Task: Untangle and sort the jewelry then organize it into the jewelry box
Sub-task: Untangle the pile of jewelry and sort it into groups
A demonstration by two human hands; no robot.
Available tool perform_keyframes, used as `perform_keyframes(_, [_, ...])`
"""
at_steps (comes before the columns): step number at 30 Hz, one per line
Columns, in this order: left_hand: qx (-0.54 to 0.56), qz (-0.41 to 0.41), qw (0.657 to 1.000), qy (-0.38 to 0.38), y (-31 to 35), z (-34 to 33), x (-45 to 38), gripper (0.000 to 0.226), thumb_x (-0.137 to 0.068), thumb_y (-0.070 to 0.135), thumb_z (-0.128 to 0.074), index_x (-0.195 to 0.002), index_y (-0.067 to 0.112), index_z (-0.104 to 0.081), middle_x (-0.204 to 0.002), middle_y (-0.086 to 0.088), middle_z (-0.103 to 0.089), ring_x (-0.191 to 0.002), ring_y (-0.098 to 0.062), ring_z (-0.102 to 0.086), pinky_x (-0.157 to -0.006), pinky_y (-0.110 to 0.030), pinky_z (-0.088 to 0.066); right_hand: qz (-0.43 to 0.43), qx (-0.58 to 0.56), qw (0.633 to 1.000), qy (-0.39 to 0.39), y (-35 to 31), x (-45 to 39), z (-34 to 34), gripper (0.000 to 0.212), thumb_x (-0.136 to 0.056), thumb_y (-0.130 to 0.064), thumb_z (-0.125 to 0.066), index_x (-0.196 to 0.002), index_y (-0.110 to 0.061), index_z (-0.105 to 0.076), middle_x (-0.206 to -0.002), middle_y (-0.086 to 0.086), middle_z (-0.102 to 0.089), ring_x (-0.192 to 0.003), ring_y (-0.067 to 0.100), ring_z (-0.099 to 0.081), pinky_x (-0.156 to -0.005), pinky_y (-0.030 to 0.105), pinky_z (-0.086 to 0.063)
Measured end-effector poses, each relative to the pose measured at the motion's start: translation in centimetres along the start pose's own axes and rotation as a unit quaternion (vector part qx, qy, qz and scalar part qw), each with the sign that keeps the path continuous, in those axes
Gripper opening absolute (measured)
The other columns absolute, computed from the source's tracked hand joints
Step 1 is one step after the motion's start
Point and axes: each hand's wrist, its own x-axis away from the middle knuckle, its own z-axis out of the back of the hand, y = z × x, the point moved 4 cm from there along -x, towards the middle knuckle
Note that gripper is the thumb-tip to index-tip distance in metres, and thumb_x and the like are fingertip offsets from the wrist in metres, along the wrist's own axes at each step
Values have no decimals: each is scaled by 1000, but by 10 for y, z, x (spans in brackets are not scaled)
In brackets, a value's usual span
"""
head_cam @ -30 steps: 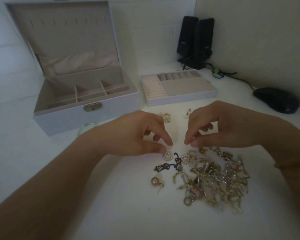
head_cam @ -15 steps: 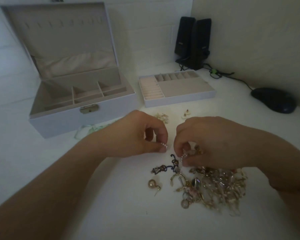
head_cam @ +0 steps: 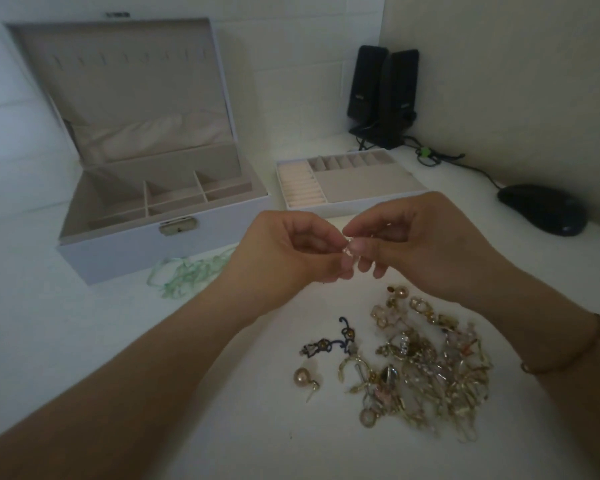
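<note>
A tangled heap of gold and pearl jewelry (head_cam: pixel 430 372) lies on the white desk in front of me. A dark blue earring (head_cam: pixel 329 342) and a pearl stud (head_cam: pixel 302 375) lie apart at its left. Above the heap, my left hand (head_cam: pixel 284 254) and my right hand (head_cam: pixel 420 244) are raised and meet fingertip to fingertip, both pinching small pearl earrings (head_cam: pixel 350 252). The open jewelry box (head_cam: pixel 125 251) stands at the back left with bare compartments. Its removable tray (head_cam: pixel 343 207) sits to the right of it, behind my hands.
A pale green ribbon or necklace (head_cam: pixel 184 275) lies in front of the box. Two black speakers (head_cam: pixel 383 95) stand in the back corner with a cable running right. A black computer mouse (head_cam: pixel 542 207) sits at the far right by the wall.
Each hand pinched a small pearl piece at the top of the heap, then both lifted off the desk and came together above it. The camera view tilted slightly.
</note>
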Motion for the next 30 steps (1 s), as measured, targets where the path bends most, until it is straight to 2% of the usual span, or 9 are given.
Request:
perform_keyframes(4, [17,-29,999,37,-2,-1,-1,16,-71,-6,-80,-80,2,-69,-74,-13,-74,-68,-23,-72,-70,-31,-61,-3,-14,1000,-26,3,-3,2,5,-83,-9,-70,-87,-11,-72,-66,6,-72,-59,19,-68,-61,25,-56])
perform_keyframes(8, [18,-54,998,30,-4,-6,-2,16,-72,-6,-78,-83,-2,-68,-78,-14,-75,-78,-26,-74,-76,-32,-61,-3,-22,999,-45,5,-6,9,5,-80,-6,-71,-85,-8,-69,-63,5,-70,-53,9,-61,-56,20,-50])
perform_keyframes(12, [11,-40,998,38,-7,0,-5,14,-79,-3,-75,-87,7,-70,-79,-9,-76,-80,-22,-75,-81,-39,-59,-20,-44,997,64,10,-11,35,10,-79,-8,-72,-87,-13,-68,-65,0,-67,-52,4,-56,-52,18,-48])
perform_keyframes(14, [-91,-69,991,71,-9,10,-8,15,-81,4,-75,-84,18,-71,-76,-1,-74,-70,-17,-71,-74,-33,-57,-30,5,987,158,22,-16,57,10,-83,-14,-70,-91,-20,-69,-68,-6,-66,-53,0,-55,-54,15,-46])
perform_keyframes(16, [-224,-124,963,85,-8,17,-8,21,-84,4,-72,-82,25,-70,-80,9,-70,-70,-9,-65,-69,-19,-53,-59,127,971,192,39,-21,71,7,-84,-21,-70,-91,-25,-69,-79,-3,-68,-66,4,-60,-61,15,-45])
perform_keyframes(19, [-334,-194,919,76,-6,18,-8,21,-82,-1,-70,-85,20,-73,-85,23,-62,-77,-2,-58,-66,-3,-40,-87,253,956,121,62,-28,66,4,-82,-23,-71,-84,-27,-69,-84,-3,-68,-81,11,-62,-64,12,-38])
perform_keyframes(23, [-351,-193,913,82,-10,23,-11,19,-81,1,-72,-86,20,-73,-85,21,-62,-76,-4,-56,-65,-2,-36,-57,280,955,85,70,-34,53,6,-80,-23,-73,-85,-25,-69,-78,-8,-63,-70,-3,-53,-58,1,-34])
perform_keyframes(26, [-361,-206,909,36,-6,24,-8,19,-82,5,-73,-88,23,-73,-86,19,-64,-73,-9,-57,-64,-4,-37,-23,283,957,62,70,-36,47,11,-76,-22,-77,-83,-26,-69,-77,-10,-63,-67,-2,-53,-60,-3,-36])
perform_keyframes(30, [-326,-155,924,-124,2,19,0,13,-83,23,-76,-95,27,-73,-81,15,-68,-69,-9,-59,-62,-8,-41,-8,274,960,55,69,-36,46,16,-74,-25,-79,-87,-27,-69,-86,-7,-65,-65,3,-53,-60,2,-36])
